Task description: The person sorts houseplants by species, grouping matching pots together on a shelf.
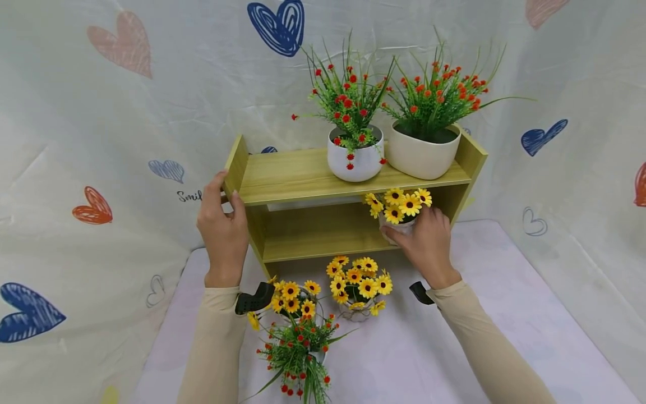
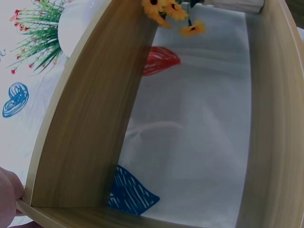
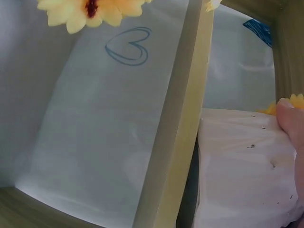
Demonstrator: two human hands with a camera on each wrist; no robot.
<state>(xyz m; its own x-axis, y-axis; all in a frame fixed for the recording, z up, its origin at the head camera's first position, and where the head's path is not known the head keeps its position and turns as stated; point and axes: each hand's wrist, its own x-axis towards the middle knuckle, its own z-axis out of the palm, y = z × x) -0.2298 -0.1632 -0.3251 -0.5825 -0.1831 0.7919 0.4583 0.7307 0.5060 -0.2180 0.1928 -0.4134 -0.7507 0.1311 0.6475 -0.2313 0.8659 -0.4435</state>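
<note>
A two-tier wooden shelf [image 1: 303, 174] stands against the backdrop. My left hand [image 1: 223, 235] holds its left side panel near the upper board; in the left wrist view, fingers [image 2: 8, 194] show at the panel's corner. My right hand [image 1: 429, 241] grips a pale pot [image 3: 247, 166] with yellow sunflowers [image 1: 401, 205] at the right end of the lower tier. The thumb lies along the pot's side, and the pot sits close over the lower board [image 1: 323, 230]. Part of the pot is hidden behind the hand.
On the top board stand a white round pot [image 1: 355, 160] and a cream oval pot [image 1: 424, 157], both with red flowers and grass. Before the shelf, two sunflower pots, one with flowers [image 1: 360, 283] near centre, and a red-flowered plant [image 1: 303, 348] stand on the pale tabletop [image 1: 429, 348].
</note>
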